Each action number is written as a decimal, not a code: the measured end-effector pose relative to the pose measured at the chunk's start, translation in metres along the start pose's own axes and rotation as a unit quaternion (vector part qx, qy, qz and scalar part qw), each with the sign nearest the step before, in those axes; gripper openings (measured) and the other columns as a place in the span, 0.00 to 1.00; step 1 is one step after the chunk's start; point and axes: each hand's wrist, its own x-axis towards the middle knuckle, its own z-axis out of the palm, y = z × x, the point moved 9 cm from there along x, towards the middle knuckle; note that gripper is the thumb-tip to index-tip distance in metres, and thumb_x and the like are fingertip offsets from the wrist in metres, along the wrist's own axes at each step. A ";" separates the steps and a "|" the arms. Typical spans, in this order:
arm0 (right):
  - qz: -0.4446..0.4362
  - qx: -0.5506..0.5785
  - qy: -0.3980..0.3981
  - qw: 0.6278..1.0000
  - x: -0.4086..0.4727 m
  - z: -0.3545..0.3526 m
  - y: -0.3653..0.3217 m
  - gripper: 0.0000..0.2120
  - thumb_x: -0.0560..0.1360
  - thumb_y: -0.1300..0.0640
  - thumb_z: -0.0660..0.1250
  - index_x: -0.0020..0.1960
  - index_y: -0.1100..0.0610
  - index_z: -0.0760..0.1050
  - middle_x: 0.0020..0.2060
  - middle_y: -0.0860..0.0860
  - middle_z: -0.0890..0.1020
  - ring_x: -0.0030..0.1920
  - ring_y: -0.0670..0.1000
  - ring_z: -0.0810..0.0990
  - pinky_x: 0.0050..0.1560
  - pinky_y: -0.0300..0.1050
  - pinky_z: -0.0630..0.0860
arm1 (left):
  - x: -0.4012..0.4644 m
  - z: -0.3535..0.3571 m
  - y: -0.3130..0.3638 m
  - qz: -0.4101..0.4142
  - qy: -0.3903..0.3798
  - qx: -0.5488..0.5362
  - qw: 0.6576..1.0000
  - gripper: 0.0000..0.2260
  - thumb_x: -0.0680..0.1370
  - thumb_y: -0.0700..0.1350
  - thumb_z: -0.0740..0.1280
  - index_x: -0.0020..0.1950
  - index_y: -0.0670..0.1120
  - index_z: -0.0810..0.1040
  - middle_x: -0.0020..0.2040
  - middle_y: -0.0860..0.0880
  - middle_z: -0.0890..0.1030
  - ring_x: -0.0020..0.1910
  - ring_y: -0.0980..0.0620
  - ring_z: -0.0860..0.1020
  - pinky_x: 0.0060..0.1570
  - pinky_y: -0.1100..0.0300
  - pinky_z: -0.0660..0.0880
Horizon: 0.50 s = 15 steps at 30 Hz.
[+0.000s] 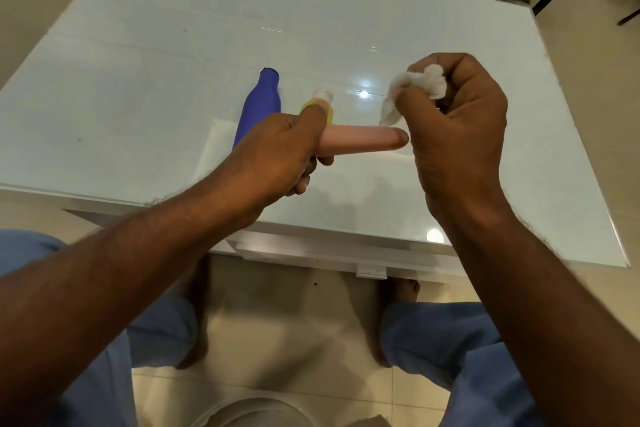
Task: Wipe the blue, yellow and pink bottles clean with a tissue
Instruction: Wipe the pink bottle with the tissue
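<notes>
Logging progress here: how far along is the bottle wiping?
In hand: the left hand holds the pink plastic bottle; the right hand grips a crumpled white tissue. The blue bottle and yellow bottle stand on the table; whether they are wiped cannot be told.

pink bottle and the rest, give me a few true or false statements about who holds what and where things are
1. The left hand holds the pink bottle lying sideways above the table. True.
2. The right hand is empty. False: its grip is closed round a crumpled white tissue.
3. The blue bottle stands on the table, held by no hand. True.
4. The yellow bottle is in the right hand. False: it stands on the table beside the blue one, partly hidden behind the left hand.
5. The tissue lies flat on the table. False: it is held up in the right hand, by the pink bottle's free end.
</notes>
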 end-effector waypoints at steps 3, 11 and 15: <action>0.024 -0.001 0.008 1.000 0.002 -0.002 0.004 0.04 0.76 0.64 0.69 0.47 0.59 0.84 0.46 0.53 0.87 0.50 0.57 0.86 0.55 0.60 0.84 | 0.001 0.000 -0.001 -0.001 -0.001 0.011 1.000 0.14 0.84 0.60 0.56 0.40 0.59 0.69 0.49 0.32 0.81 0.28 0.53 0.72 0.35 0.55 0.73; 0.068 0.043 -0.016 0.997 0.000 0.002 0.012 0.11 0.79 0.62 0.68 0.61 0.56 0.79 0.52 0.60 0.86 0.50 0.57 0.87 0.53 0.57 0.87 | 0.001 0.001 -0.001 0.007 -0.001 0.038 0.999 0.15 0.85 0.59 0.56 0.39 0.60 0.66 0.49 0.35 0.83 0.30 0.52 0.74 0.37 0.56 0.75; 0.035 0.048 -0.015 0.998 0.001 0.001 0.003 0.05 0.83 0.67 0.66 0.57 0.64 0.78 0.49 0.58 0.85 0.45 0.52 0.88 0.48 0.48 0.87 | 0.002 0.000 -0.001 0.006 -0.001 0.044 0.999 0.15 0.85 0.59 0.56 0.39 0.59 0.67 0.49 0.36 0.83 0.30 0.53 0.74 0.36 0.57 0.75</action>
